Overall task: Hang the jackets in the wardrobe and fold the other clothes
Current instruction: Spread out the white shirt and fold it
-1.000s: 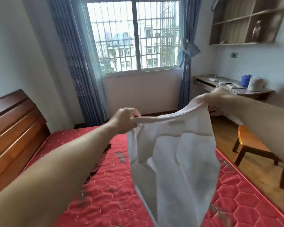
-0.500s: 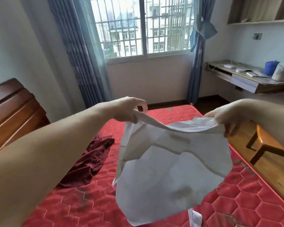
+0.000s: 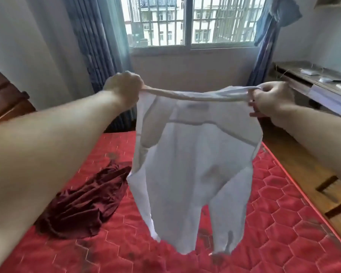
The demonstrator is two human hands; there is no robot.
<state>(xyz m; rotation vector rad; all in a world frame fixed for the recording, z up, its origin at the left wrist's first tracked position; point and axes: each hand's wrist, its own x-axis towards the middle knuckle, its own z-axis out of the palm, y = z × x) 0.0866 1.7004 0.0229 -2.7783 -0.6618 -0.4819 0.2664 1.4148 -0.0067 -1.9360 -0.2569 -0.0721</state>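
So both hands are pinching the white shirt [image 3: 187, 174] by its top edge, left hand [image 3: 124, 89] and right hand [image 3: 272, 99], mid-frame over the red mattress [image 3: 283, 223]. I'd keep it taut and lower it flat, clear of the maroon garment [image 3: 83, 203] at lower left.

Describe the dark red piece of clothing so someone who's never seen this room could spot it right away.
Start at the red quilted mattress that fills the lower part of the view. On its left half, below the left forearm, lies the dark red garment, crumpled in a loose heap. It is deep maroon, darker than the mattress, and lies untouched, whereas the white garment hangs spread between the two hands.
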